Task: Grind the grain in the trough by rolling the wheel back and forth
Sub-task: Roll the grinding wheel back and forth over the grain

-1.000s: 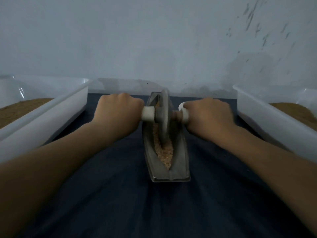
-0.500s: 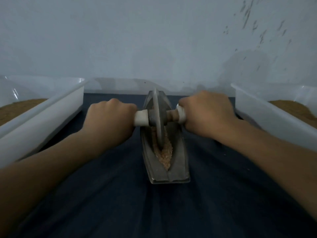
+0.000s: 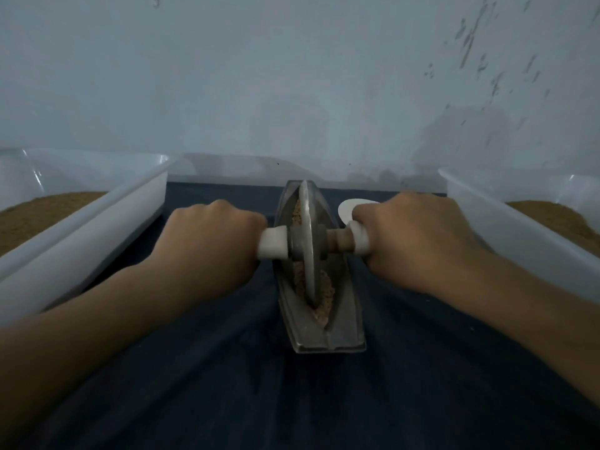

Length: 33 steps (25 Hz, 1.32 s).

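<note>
The metal wheel [image 3: 306, 241] stands upright in the narrow boat-shaped trough [image 3: 319, 280] on the dark-clothed tabletop [image 3: 227, 384], grain [image 3: 324, 297] heaped around its near rim. The left hand [image 3: 211, 241] and right hand [image 3: 412, 241] each clench a white axle handle [image 3: 274, 246]. The wheel is probably heavy and rigid; gripping both handles evenly should keep it from tipping.
</note>
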Each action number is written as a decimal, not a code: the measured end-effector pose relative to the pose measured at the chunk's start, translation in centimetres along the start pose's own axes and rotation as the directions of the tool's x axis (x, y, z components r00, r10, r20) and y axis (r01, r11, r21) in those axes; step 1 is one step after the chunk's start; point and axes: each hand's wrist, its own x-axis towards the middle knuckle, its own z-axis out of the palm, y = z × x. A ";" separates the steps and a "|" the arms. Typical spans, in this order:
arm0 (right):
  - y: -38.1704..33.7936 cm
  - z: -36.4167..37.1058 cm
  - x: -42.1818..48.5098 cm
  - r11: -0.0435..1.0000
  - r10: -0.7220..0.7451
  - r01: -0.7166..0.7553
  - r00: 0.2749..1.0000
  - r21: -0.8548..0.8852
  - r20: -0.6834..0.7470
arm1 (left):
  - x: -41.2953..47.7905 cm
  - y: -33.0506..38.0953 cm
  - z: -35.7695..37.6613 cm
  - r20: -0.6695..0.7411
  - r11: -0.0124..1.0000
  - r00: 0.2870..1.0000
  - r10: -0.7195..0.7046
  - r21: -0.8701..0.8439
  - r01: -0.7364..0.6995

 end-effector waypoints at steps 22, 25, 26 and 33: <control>-0.5 -0.1 2.8 0.977 0.121 -0.181 0.910 0.116 0.397 | 4.0 0.9 -0.3 0.237 0.990 0.963 -0.125 0.088 0.107; -0.5 -1.9 -1.8 0.993 0.092 -0.093 0.996 0.070 0.019 | -0.1 0.7 -1.9 -0.002 0.996 0.999 0.048 0.078 -0.048; -0.4 -1.8 -1.8 0.993 0.081 -0.082 0.997 0.082 0.008 | 0.2 0.6 -2.0 -0.001 0.996 0.999 0.047 0.081 -0.047; -0.9 1.2 4.4 0.903 0.233 -0.385 0.811 0.190 0.537 | 7.3 2.1 -0.3 0.238 0.978 0.957 -0.163 0.169 0.124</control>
